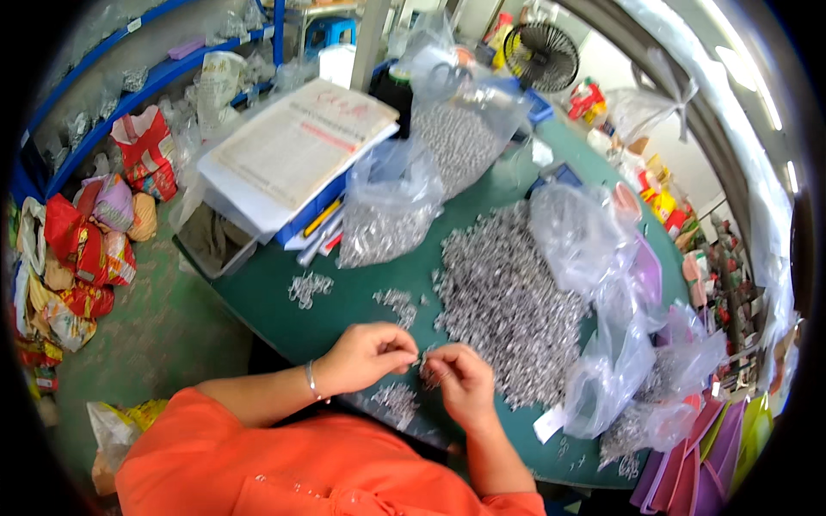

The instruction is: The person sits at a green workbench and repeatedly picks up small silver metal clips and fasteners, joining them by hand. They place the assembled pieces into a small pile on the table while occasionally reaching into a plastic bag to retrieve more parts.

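My left hand [365, 355], with a bracelet at its wrist, pinches with thumb and forefinger; whatever sits between the fingertips is too small to name. Close beside it, my right hand [462, 380] is curled, with small silvery metal parts [427, 371] at its fingertips. Both hands hover over the near edge of a green table [370, 291]. A small heap of metal parts [397, 404] lies just below them, and another little cluster [397, 303] lies beyond the left hand. To the right spreads a large pile of small grey metal parts [508, 301].
Clear plastic bags of metal parts [387, 232] stand at the back, beside a paper-topped box [292, 146] with pens. Crumpled plastic bags [594, 344] line the table's right side. A black fan [540, 57] stands behind. Filled sacks [82, 241] sit on the floor at left, near blue shelves [159, 76].
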`<state>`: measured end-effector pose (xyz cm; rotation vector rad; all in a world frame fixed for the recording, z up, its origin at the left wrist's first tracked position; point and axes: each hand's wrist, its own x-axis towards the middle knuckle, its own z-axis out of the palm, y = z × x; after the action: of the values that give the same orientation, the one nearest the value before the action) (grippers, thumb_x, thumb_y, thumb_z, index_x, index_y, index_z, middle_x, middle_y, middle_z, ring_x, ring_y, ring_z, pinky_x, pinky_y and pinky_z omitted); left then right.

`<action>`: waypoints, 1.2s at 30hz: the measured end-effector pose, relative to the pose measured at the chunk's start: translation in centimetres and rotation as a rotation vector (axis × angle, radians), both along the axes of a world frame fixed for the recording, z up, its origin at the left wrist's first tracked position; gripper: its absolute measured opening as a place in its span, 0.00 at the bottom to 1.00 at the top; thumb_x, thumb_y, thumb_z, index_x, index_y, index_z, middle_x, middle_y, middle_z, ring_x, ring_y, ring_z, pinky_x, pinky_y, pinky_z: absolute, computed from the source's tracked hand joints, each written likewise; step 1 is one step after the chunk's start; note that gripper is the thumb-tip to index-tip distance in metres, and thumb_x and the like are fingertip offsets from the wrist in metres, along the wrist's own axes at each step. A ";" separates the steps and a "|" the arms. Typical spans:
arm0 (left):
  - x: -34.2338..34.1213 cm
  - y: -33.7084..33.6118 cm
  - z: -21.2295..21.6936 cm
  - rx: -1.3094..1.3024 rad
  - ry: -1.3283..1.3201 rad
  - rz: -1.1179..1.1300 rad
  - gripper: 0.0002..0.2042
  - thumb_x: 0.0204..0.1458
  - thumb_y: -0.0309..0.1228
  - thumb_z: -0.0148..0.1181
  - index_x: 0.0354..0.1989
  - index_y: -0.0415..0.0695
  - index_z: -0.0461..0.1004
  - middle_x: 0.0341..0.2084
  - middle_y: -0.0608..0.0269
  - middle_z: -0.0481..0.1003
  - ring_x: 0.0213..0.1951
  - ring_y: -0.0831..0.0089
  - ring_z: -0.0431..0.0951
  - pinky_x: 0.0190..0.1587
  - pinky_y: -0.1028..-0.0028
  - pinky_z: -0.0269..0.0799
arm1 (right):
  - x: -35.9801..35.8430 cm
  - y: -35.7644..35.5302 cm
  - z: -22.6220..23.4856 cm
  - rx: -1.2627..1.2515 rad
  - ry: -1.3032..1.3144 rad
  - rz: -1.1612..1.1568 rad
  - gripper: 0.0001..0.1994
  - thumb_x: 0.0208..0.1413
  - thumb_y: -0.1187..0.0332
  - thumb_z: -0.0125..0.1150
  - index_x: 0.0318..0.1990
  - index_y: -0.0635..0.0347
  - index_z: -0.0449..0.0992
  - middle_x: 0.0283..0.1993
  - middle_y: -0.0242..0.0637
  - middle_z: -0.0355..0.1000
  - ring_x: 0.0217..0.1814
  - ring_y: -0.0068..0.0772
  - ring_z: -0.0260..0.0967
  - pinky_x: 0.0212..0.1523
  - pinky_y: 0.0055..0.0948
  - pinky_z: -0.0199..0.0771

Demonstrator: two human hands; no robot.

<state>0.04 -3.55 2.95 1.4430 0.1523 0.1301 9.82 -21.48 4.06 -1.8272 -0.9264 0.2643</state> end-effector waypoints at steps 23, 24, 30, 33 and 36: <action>-2.9 -0.7 -1.0 0.593 -0.360 0.087 0.08 0.47 0.16 0.67 0.35 0.37 0.76 0.31 0.57 0.81 0.35 0.70 0.83 0.37 0.75 0.78 | -4.1 -1.9 -2.8 0.301 0.090 -0.034 0.12 0.51 0.86 0.64 0.41 0.67 0.71 0.39 0.41 0.77 0.39 0.25 0.75 0.39 0.23 0.76; -3.1 -0.6 -1.1 0.604 -0.353 0.091 0.07 0.46 0.17 0.67 0.33 0.37 0.77 0.31 0.57 0.81 0.34 0.69 0.83 0.37 0.75 0.77 | -4.0 -2.3 -2.8 0.250 0.028 -0.044 0.11 0.50 0.86 0.64 0.40 0.67 0.72 0.38 0.40 0.78 0.38 0.25 0.76 0.39 0.23 0.76; -3.7 -0.5 -2.2 0.674 -0.373 0.006 0.05 0.45 0.18 0.67 0.30 0.39 0.78 0.29 0.59 0.79 0.32 0.65 0.79 0.37 0.70 0.74 | -4.1 -2.9 -3.2 0.052 -0.230 -0.008 0.10 0.45 0.86 0.65 0.34 0.64 0.75 0.36 0.42 0.79 0.37 0.39 0.78 0.38 0.30 0.76; -3.6 -0.9 -2.5 0.647 -0.362 -0.004 0.05 0.45 0.18 0.66 0.30 0.39 0.78 0.30 0.58 0.78 0.33 0.63 0.78 0.37 0.69 0.74 | -4.6 -3.0 -3.0 0.010 -0.209 0.069 0.08 0.46 0.85 0.64 0.33 0.64 0.76 0.38 0.42 0.79 0.38 0.39 0.77 0.38 0.29 0.77; -3.5 0.3 -2.4 0.696 -0.338 0.089 0.04 0.47 0.19 0.66 0.31 0.38 0.78 0.30 0.57 0.78 0.32 0.63 0.78 0.37 0.70 0.74 | -4.2 -2.9 -2.8 0.018 -0.229 0.012 0.08 0.48 0.85 0.64 0.35 0.64 0.76 0.38 0.43 0.78 0.38 0.39 0.77 0.39 0.29 0.77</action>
<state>-3.48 -3.25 0.53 2.0790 -0.1223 0.5369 5.60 -24.34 1.22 -1.8623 -1.0939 0.0543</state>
